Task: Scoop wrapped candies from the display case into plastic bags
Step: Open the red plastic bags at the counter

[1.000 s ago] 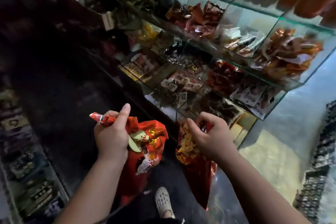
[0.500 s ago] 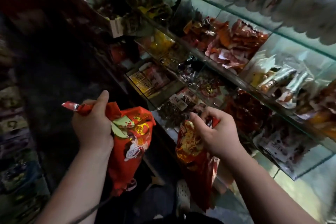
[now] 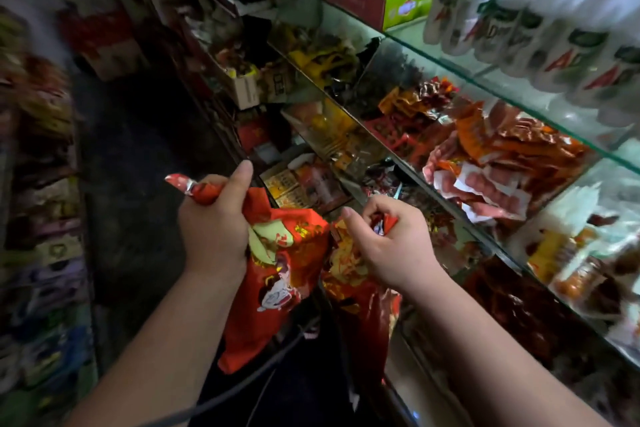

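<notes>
My left hand (image 3: 214, 229) grips the bunched top of a red printed plastic bag (image 3: 277, 284), which hangs below the fist with its twisted end sticking out to the left. My right hand (image 3: 388, 246) pinches the top edge of a second red bag (image 3: 360, 302) with gold print; it hangs beside the first. Both bags hang in the aisle next to the glass display case (image 3: 450, 198). Its compartments hold wrapped candies (image 3: 495, 156) in red, orange and yellow wrappers.
White bottles (image 3: 540, 28) stand in a row on the glass top at the right, with a green-and-red box (image 3: 391, 3) behind them. Dark shelves of packaged goods (image 3: 41, 253) line the left side. A narrow dark floor aisle (image 3: 138, 184) runs between.
The view has tilted up and leftwards along the case, bringing the bottles and box into sight. Both hands keep holding their bags, now closer together and higher in the picture.
</notes>
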